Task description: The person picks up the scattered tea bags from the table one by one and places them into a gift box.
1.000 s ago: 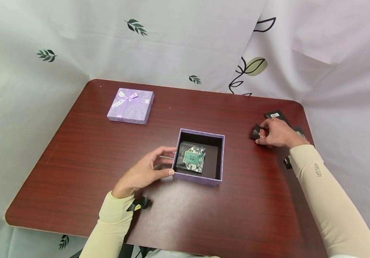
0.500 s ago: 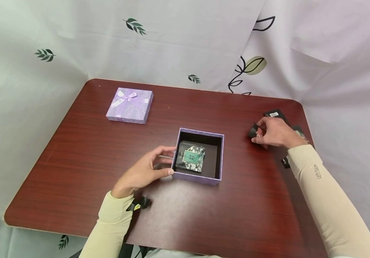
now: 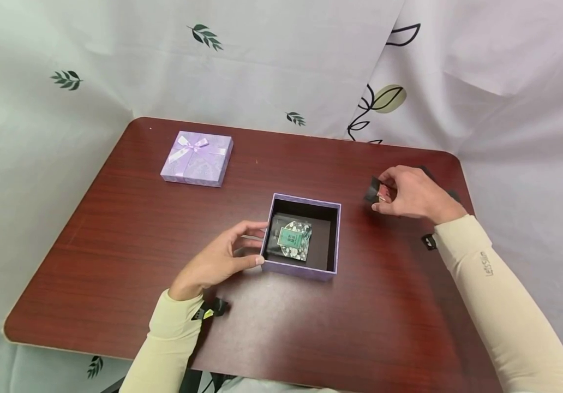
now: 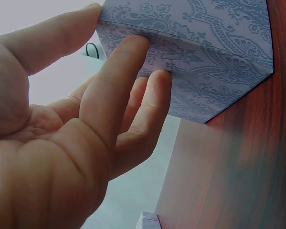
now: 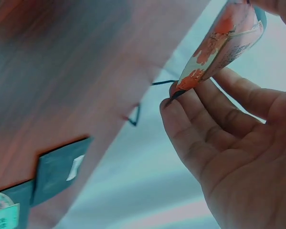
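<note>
The fingers [image 5: 178, 121] of the right hand [image 3: 411, 194] pinch the red-printed packet [image 5: 224, 45] by its edges, against the thumb [image 5: 282, 10]. The packet is bent into a curve, so I think the main danger is here: if the pressure becomes a little too weak, it can spring flat and slip out; if too strong, it can crease. It appears to be held above the desk [image 3: 114, 262], to the right of the open box [image 3: 297, 269] and apart from it. The left hand [image 3: 220, 261] has its fingers spread and resting on the outer wall of the box, not wrapped around it. Such a light touch could let the box slide or turn if something knocks the rim. Inside, the green-labelled packet [image 3: 291, 238] lies at the left side, so another piece put down there may overlap it. Two dark packets [image 5: 61, 167] lie near the edge of the desk, beyond the right hand; a wide movement of the sleeve [image 3: 487, 295] could push one off. The ribboned lid [image 3: 197, 158] lies well apart.
</note>
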The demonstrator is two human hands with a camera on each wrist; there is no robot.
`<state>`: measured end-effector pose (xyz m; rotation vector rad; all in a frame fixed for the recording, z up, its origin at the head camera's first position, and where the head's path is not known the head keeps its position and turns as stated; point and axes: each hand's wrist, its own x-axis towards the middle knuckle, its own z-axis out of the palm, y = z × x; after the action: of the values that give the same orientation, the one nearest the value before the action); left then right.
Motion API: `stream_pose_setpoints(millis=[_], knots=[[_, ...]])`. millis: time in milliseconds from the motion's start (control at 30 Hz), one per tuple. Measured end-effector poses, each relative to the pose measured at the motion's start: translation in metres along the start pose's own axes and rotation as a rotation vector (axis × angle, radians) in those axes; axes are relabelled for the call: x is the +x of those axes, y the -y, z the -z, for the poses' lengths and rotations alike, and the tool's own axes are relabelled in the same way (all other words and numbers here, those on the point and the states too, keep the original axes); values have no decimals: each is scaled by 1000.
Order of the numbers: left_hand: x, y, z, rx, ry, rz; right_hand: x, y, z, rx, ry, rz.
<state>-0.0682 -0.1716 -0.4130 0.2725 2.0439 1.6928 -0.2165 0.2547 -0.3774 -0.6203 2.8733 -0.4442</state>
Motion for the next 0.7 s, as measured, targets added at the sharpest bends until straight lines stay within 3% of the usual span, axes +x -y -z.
stream_pose_setpoints(millis=[700], knots=[[1,2,1,2,12,-24,-10,81,20,-79,-127,222]])
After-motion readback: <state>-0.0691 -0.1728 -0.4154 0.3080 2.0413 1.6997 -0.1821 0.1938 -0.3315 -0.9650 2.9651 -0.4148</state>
